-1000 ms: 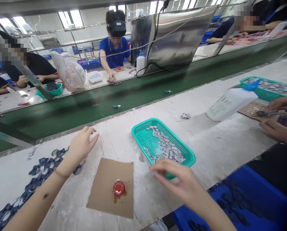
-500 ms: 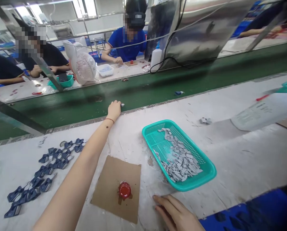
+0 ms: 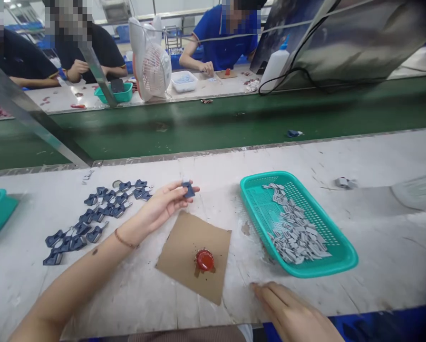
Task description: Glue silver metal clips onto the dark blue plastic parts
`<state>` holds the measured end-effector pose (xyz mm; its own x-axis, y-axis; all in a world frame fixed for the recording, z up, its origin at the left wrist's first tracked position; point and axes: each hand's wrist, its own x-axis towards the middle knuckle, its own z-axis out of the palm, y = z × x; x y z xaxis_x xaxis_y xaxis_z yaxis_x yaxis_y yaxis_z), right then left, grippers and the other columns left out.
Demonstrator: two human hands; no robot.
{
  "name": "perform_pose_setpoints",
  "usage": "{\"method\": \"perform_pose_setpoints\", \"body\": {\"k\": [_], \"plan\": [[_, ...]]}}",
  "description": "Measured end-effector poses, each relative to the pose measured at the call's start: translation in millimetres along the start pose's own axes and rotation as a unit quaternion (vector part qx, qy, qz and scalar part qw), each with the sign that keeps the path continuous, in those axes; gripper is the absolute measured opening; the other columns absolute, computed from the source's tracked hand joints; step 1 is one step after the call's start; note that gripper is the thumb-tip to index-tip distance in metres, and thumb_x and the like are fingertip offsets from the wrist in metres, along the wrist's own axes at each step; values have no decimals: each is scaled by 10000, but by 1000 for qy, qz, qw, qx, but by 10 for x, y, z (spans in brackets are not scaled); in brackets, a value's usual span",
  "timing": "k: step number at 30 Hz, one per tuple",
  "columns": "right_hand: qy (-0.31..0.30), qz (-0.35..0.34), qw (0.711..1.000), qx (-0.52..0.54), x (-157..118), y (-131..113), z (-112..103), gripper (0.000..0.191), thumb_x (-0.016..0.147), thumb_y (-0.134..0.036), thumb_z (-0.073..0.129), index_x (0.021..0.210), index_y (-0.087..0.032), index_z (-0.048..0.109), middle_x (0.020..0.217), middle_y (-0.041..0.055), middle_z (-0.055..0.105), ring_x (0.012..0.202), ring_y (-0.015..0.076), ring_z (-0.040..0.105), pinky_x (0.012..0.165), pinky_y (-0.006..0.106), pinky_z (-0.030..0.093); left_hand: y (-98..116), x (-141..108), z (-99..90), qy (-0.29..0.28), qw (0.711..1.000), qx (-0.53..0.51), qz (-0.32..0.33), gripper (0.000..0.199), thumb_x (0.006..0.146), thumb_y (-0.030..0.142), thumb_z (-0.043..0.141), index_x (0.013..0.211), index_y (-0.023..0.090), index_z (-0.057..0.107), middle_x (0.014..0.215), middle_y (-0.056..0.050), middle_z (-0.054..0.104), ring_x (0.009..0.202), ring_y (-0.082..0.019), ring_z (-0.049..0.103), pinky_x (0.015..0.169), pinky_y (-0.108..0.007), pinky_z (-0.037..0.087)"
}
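My left hand (image 3: 161,204) is raised over the table and pinches a small dark blue plastic piece (image 3: 188,190) between thumb and fingers. My right hand (image 3: 295,308) rests low by the table's front edge, its fingers drawn together; whatever they may hold is hidden. Between the hands lies a square of brown cardboard (image 3: 180,247), bearing a small round cap of glossy red liquid (image 3: 205,260). Several dark blue pieces (image 3: 108,209) with light metal-looking ends are spread in rows left of it. Beyond my right hand, a green basket (image 3: 246,209) holds many small grey pieces (image 3: 298,237).
A green conveyor belt (image 3: 220,126) runs behind the table, carrying another blue piece (image 3: 293,133). A metal post (image 3: 66,137) rises at the left, near a second green basket (image 3: 1,202). Co-workers sit across the belt, beside a fan (image 3: 156,66) and a white bottle (image 3: 275,69).
My left hand has come back from the belt's edge toward the cardboard, now with the dark blue piece clearly in its fingers. My right hand stays near the basket. The view has tilted down.
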<state>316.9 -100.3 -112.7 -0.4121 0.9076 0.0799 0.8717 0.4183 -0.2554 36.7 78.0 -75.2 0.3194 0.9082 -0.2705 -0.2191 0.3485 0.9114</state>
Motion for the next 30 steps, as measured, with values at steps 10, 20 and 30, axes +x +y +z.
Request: {"method": "perform_pose_setpoints", "body": {"k": [10, 20, 30], "plan": [[117, 75, 990, 11, -54, -176, 81, 268, 993, -285, 436, 1006, -215, 694, 991, 82, 720, 902, 219, 718, 819, 341, 593, -507, -728, -69, 16, 990, -117, -73, 173, 865, 256, 675, 1012, 174, 639, 1191, -100, 703, 996, -191, 703, 885, -288, 549], [79, 158, 972, 153, 114, -365, -50, 182, 946, -255, 541, 1035, -218, 695, 951, 67, 702, 811, 186, 703, 741, 300, 593, -713, -826, -104, -16, 995, -97, -11, 131, 819, 262, 733, 917, 188, 689, 984, -30, 723, 778, -121, 692, 686, -210, 571], [41, 40, 980, 192, 817, -789, -110, 211, 972, -209, 502, 964, -206, 713, 924, 79, 671, 873, 196, 660, 775, 331, 551, -754, -920, -79, -60, 994, -81, 51, 101, 857, 184, 675, 954, 209, 680, 982, -32, 733, 966, -149, 685, 847, -240, 550]]}}
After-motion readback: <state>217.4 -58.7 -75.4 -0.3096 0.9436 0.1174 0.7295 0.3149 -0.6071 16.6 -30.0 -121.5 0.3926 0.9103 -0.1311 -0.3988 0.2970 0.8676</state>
